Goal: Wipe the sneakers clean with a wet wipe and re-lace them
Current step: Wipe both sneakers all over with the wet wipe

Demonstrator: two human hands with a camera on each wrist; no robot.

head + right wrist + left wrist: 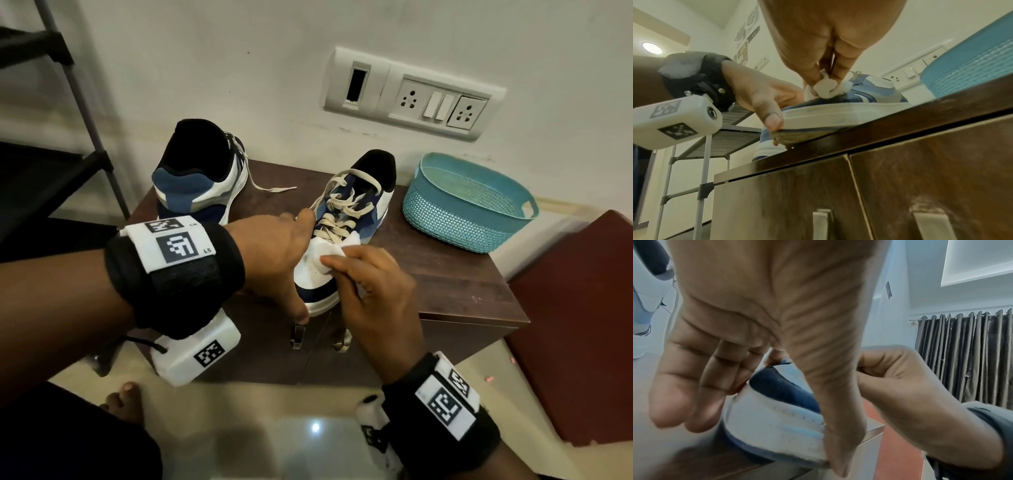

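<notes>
A blue and white sneaker [352, 212] with beige laces stands on the brown cabinet top [445, 274], toe toward me. My left hand [284, 260] grips its toe, thumb on the front of the sole and fingers along the left side. My right hand [346, 270] pinches a crumpled white wet wipe [330, 248] and presses it on the white toe cap. In the right wrist view the wipe [824, 89] sits bunched on the toe above the white sole [838, 113]. The second sneaker [202, 171] stands at the back left, heel toward me, one lace trailing.
A teal plastic basket [469, 202] stands at the cabinet's back right. A socket plate [411, 96] is on the wall behind. A dark shelf rack [68, 102] stands to the left and a red-brown block [582, 308] to the right. Two metal door handles [298, 337] sit below the front edge.
</notes>
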